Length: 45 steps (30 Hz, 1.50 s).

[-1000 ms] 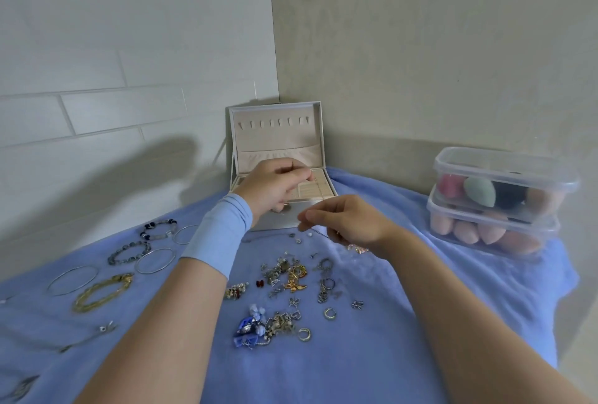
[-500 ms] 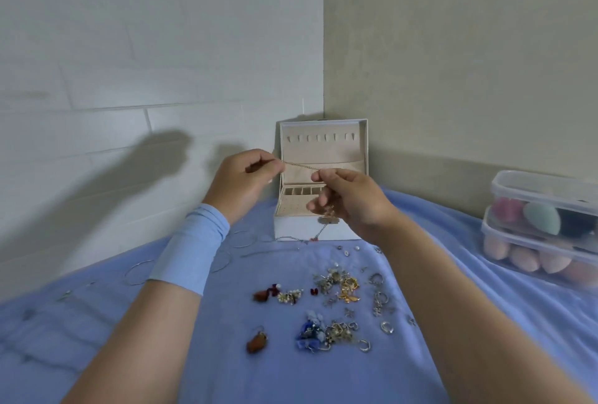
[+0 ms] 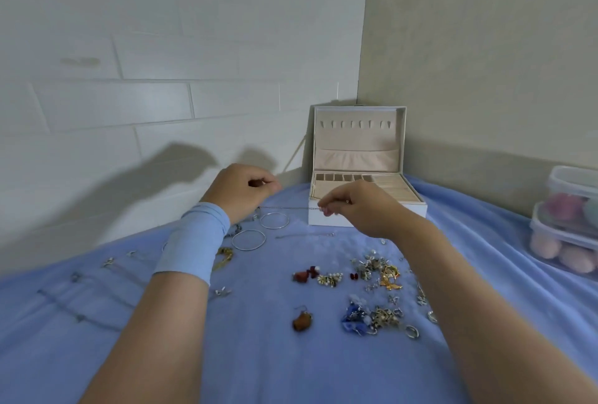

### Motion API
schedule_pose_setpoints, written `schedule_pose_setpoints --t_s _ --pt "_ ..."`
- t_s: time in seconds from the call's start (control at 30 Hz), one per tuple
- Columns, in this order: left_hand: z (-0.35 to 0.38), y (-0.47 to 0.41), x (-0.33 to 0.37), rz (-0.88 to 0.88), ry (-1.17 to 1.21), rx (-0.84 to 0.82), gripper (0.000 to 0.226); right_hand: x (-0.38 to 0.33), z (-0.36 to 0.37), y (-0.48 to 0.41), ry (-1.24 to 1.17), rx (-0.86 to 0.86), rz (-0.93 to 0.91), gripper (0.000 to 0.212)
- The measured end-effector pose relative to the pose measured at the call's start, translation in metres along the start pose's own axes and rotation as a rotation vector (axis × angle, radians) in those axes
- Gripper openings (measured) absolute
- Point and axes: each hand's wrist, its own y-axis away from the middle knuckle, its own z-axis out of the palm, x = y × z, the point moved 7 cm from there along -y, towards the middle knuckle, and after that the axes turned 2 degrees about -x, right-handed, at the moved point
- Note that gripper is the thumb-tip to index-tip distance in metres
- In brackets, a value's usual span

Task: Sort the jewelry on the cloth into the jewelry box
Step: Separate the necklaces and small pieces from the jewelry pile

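Observation:
A thin chain necklace (image 3: 291, 208) is stretched taut between my two hands, just above the blue cloth (image 3: 259, 355). My left hand (image 3: 241, 191), with a blue wristband, pinches one end. My right hand (image 3: 359, 206) pinches the other end in front of the white jewelry box (image 3: 365, 219). The box stands open at the back, its lid upright with hooks and its tray divided into small compartments. Loose earrings, rings and charms (image 3: 375, 290) lie scattered on the cloth below my right arm. Silver bangles (image 3: 259, 230) lie near my left wrist.
Two stacked clear plastic containers (image 3: 569, 225) holding makeup sponges stand at the right edge. More chains and bracelets (image 3: 97, 290) lie on the cloth at the left. White tiled wall is on the left, beige wall behind the box.
My hands have lowered and spread apart, pulling the chain out straight close to the cloth. The view has shifted left, so the box sits further right.

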Motion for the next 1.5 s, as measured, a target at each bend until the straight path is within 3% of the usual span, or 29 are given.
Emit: schedule_pose_setpoints --t_s 0.13,0.4,0.7,1.07,1.33,1.5 --pt "0.024 0.001 -0.006 -0.01 -0.128 -0.176 0.012 0.001 -0.011 0.007 0.165 -0.044 0.028 0.022" --pt "0.05 -0.001 -0.015 0.039 -0.235 -0.278 0.012 0.035 -0.024 0.018 -0.085 -0.05 0.119 0.017" --pt "0.088 0.009 -0.024 -0.076 -0.389 -0.489 0.019 0.074 -0.003 0.017 0.11 -0.104 0.184 0.016" --pt "0.096 0.007 -0.03 -0.017 -0.392 -0.414 0.024 0.078 -0.006 0.015 0.214 -0.006 0.239 0.01" --pt "0.092 0.005 -0.032 -0.065 -0.455 -0.349 0.024 0.086 -0.027 0.019 0.097 0.094 0.209 0.008" --pt "0.099 0.001 0.01 0.007 -0.265 -0.266 0.026 0.108 -0.068 0.038 0.147 0.122 0.238 0.008"
